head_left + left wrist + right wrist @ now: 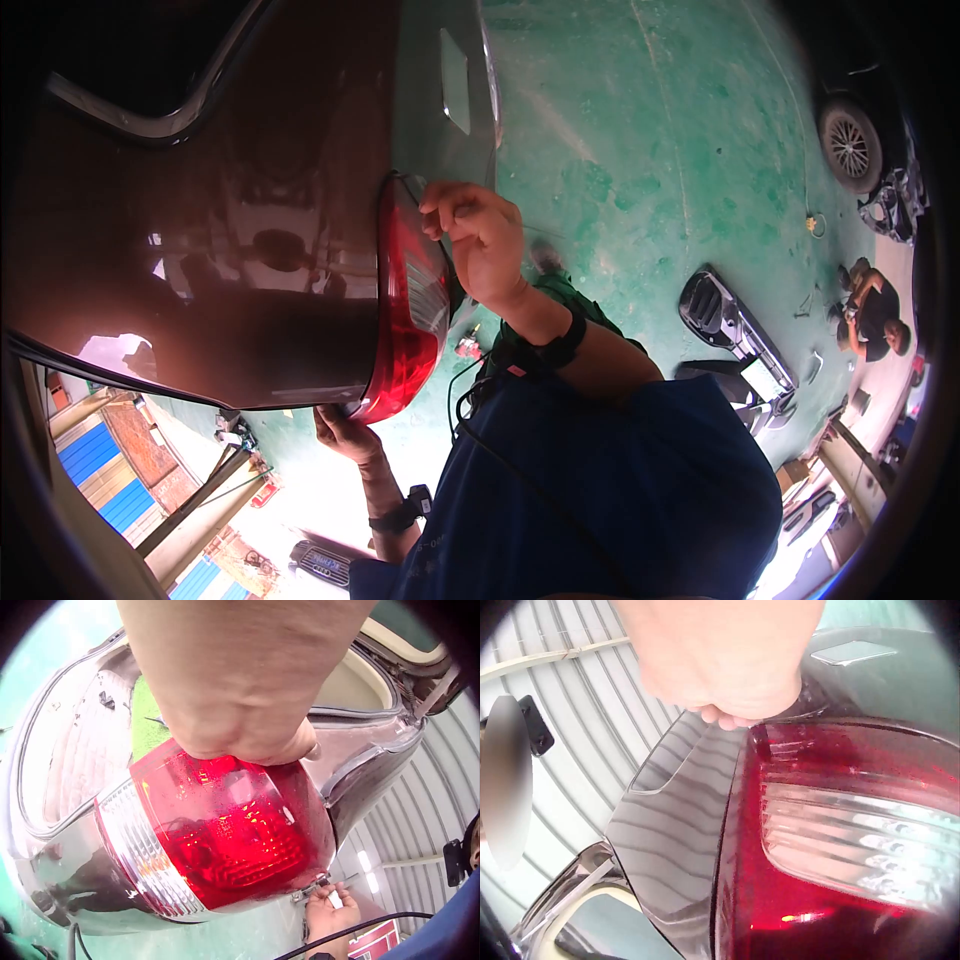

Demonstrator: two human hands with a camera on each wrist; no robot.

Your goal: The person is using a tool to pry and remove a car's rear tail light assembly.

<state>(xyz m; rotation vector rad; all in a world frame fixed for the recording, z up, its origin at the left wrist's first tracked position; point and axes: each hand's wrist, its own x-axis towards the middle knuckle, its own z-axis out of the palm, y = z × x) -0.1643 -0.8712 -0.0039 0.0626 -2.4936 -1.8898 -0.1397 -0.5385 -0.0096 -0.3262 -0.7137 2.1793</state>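
Note:
A red tail light [405,310] with a clear ribbed band sits at the rear corner of a dark brown car [250,330]. My left hand [345,437] holds the light's lower end in the head view; in the left wrist view its heel covers that edge and most fingers are hidden. At the opposite end, my right hand [480,240] has curled fingers right at the light's narrow tip. A small white piece [335,898] shows by those fingers in the left wrist view, beside a metal bracket [310,887]. I cannot tell whether the right hand pinches anything.
Black car trim parts [735,340] and a grille [320,563] lie on the green floor [620,150]. A person [872,315] crouches at the far right beside a parked dark car with a spoked wheel [850,145]. A black cable [530,475] runs across my blue shirt.

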